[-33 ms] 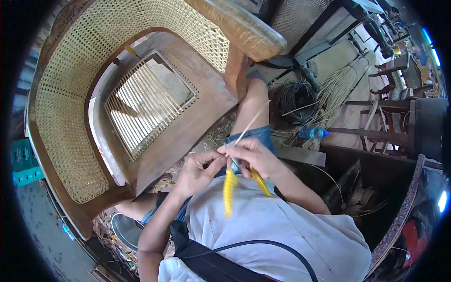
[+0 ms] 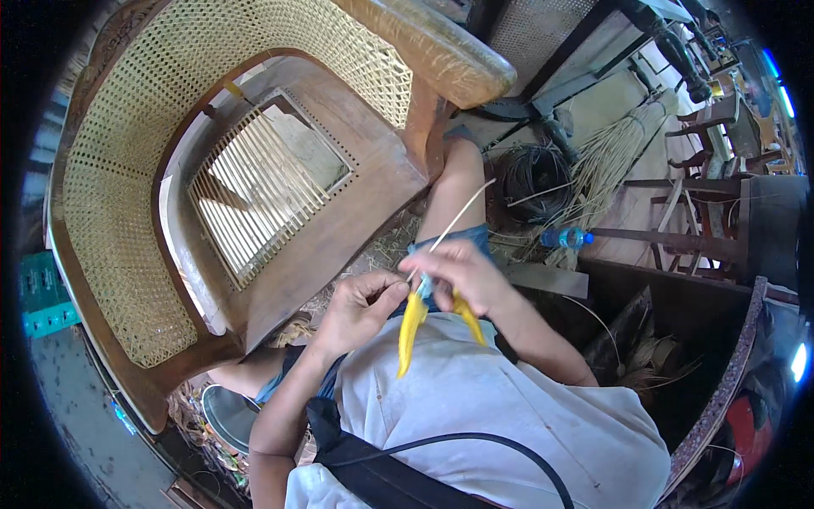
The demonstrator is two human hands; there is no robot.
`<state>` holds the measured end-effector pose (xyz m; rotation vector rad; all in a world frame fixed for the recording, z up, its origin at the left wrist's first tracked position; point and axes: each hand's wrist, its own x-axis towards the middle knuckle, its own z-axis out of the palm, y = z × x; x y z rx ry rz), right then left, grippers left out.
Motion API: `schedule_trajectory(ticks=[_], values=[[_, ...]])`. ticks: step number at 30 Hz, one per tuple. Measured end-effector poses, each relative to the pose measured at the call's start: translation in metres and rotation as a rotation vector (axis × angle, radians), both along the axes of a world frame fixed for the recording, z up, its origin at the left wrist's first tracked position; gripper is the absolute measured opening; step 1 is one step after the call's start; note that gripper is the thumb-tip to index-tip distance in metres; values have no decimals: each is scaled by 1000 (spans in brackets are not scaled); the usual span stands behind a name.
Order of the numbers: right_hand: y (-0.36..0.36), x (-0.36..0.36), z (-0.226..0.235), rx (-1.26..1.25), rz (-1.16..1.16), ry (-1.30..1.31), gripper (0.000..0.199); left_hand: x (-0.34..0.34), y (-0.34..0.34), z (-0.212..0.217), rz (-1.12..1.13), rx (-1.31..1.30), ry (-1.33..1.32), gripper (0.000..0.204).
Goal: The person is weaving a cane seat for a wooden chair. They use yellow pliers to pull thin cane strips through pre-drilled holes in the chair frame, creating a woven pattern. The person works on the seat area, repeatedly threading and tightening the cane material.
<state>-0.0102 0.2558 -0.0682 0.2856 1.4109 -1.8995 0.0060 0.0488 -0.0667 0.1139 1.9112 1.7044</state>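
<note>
Yellow-handled tool [image 2: 410,332] has swung, one handle tilting further left — your right hand [image 2: 465,276] holds it beside pale strand [image 2: 465,214], suggesting regrip. Your left hand [image 2: 363,310] narrowed near strand's lower end — cannot tell if gripping. Part-strung chair seat [image 2: 348,237] unchanged.

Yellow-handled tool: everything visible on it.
The yellow-handled tool resembles pliers or cutters: two slim, smooth, plastic-looking yellow handles, spread apart, with a pale bluish part near their top. The right hand holds it, partly covering it; the handles point down in front of the pale shirt. Its working end can't be made out clearly.
</note>
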Motion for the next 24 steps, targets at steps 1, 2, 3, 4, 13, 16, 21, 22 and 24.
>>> schedule_trajectory(ticks=[1, 2, 3, 4, 13, 16, 21, 22, 24], values=[[10, -10, 0, 115, -66, 48, 27, 5, -6, -4, 12, 27, 2, 15], [28, -22, 0, 147, -181, 149, 29, 6, -14, -4, 5, 17, -70, 15], [48, -34, 8, 222, -272, 171, 30, 6, -23, 0, -3, 11, -137, 14], [64, -46, 11, 158, -298, 201, 28, 7, -29, 2, -11, 3, -206, 14], [-13, 10, -14, -82, 33, -4, 19, 10, -5, -15, 20, 55, 3, 16], [-8, 10, -18, -78, 48, -8, 20, 12, -6, -11, 24, 20, 53, 16], [15, -7, -13, -50, -31, -16, 18, 18, -16, 1, 26, -64, 120, 15], [22, -10, -10, -52, -46, -16, 17, 21, -20, 2, 18, -71, 136, 14], [37, -16, -11, -14, -95, 10, 16, 27, -29, 7, 7, -80, 132, 14]])
